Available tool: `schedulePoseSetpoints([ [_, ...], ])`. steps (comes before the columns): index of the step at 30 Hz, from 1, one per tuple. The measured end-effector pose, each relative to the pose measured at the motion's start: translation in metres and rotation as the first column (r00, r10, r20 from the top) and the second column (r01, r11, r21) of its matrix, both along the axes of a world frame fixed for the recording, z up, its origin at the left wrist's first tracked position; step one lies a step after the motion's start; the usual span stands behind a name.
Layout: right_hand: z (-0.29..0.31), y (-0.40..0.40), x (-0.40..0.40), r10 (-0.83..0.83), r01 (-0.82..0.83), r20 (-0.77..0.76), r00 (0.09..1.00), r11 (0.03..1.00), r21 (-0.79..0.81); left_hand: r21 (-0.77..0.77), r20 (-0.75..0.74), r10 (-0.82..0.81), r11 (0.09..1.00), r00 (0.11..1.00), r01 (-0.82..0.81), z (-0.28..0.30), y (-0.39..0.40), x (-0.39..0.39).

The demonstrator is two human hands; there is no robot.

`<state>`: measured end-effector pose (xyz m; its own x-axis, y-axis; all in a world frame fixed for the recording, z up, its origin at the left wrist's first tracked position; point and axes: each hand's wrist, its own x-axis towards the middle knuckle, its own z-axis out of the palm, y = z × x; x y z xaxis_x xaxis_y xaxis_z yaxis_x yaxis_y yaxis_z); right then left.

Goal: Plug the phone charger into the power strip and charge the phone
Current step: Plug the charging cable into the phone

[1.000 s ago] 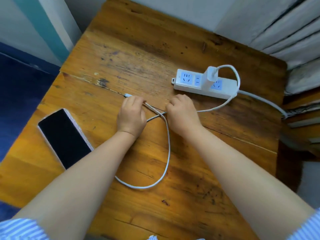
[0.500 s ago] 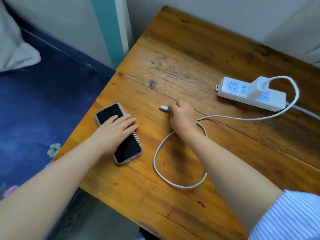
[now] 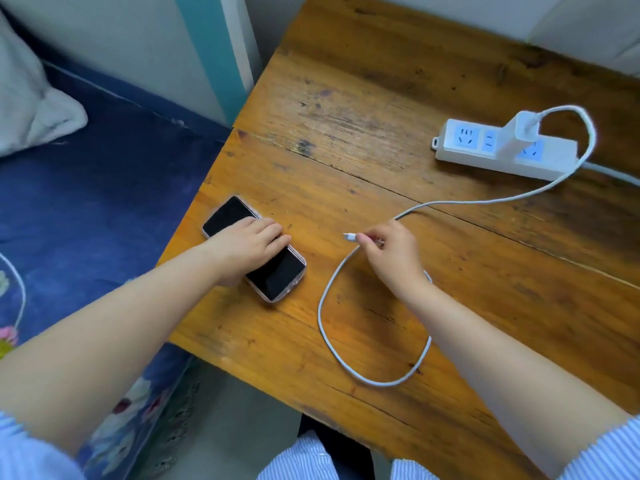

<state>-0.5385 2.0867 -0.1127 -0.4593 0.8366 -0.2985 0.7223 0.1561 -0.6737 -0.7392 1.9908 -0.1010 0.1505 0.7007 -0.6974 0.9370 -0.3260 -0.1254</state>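
So the phone (image 3: 254, 248) is a dark slab with a blank black screen in a clear-looking case, lying face up and slantwise near the desk's (image 3: 381, 98) left edge, around 9 o'clock from centre. The left hand (image 3: 246, 244) lies flat over its middle, fingers spread; whether it's actually gripping the edges I can't tell. The white charger brick (image 3: 518, 135) sits plugged upright in the white power strip (image 3: 498, 150) out at 2 o'clock, and its white cable (image 3: 346, 362) curls round the strip, runs across the desk and makes a big loop at 6 o'clock. The right hand (image 3: 391, 252) is pinched shut on the cable just behind the connector tip (image 3: 349, 236), which points toward the phone. Compared with half a second back, that plug end is lifted and the gap to the phone looks smaller.
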Motion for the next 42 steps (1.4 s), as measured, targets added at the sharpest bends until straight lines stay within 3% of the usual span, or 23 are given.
schedulePoseSetpoints([
  [6, 0.025, -0.012, 0.016, -0.117, 0.104, -0.17, 0.978, 0.991, -0.084, 0.236, 0.273, 0.273, 0.91, 0.922, -0.34, 0.015, 0.015, 0.013],
  [14, 0.067, 0.002, 0.027, -0.151, 0.159, -0.199, 0.968, 0.987, 0.027, 0.313, 0.491, 0.333, 0.795, 0.805, -0.519, 0.029, 0.03, 0.043],
  [21, 0.067, 0.01, 0.036, -0.085, 0.083, -0.048, 0.995, 0.996, -0.027, 0.31, 0.463, 0.299, 0.828, 0.835, -0.468, 0.026, 0.035, 0.061],
  [31, 0.063, 0.018, 0.043, -0.006, 0.011, 0.038, 0.999, 0.99, -0.139, 0.324, 0.41, 0.235, 0.866, 0.881, -0.382, 0.027, 0.037, 0.073],
  [36, 0.066, 0.019, 0.044, 0.095, -0.087, 0.096, 0.991, 0.992, -0.087, 0.321, 0.395, 0.218, 0.878, 0.893, -0.356, 0.027, 0.04, 0.079],
  [42, 0.064, 0.018, 0.051, 0.067, -0.065, 0.009, 0.998, 0.989, -0.136, 0.345, 0.362, 0.221, 0.871, 0.905, -0.351, 0.034, 0.041, 0.087],
])
